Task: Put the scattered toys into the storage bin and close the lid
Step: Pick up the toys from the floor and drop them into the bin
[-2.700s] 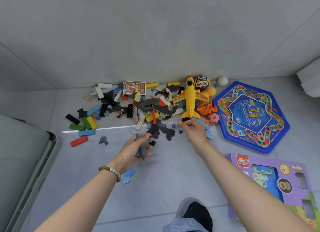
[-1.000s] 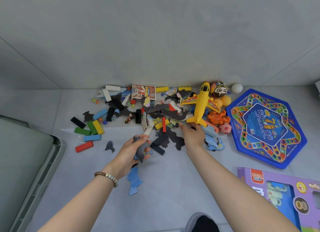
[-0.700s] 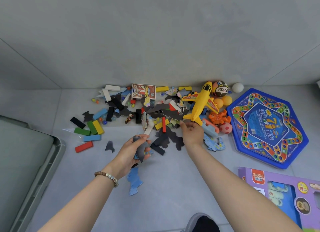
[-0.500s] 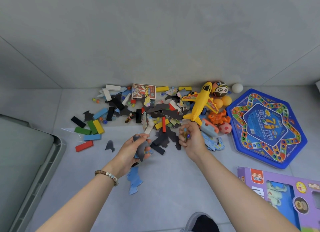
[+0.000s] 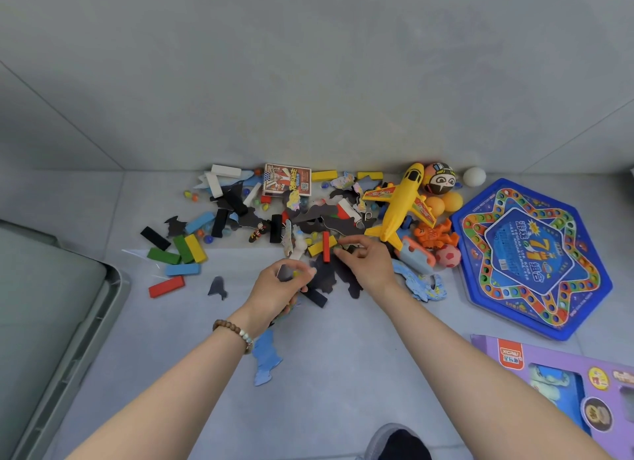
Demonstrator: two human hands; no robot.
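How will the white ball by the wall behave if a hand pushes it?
The white ball is round and smooth, so it would probably roll at a light push. It lies on the floor close to the wall, so it may bounce back off it. It looks like a table-tennis ball, so likely very light.

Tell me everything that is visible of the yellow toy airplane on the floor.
The yellow toy airplane looks like glossy plastic. It has a dark cockpit window at the nose, two wings with red edges and lettering, and a yellow tail. It lies belly down on the floor, at the right edge of the toy pile, nose toward the wall, tail toward the person. A ball with a cartoon face sits beside its nose and an orange toy beside its tail. The right hand is close to the tail; whether they touch is unclear.
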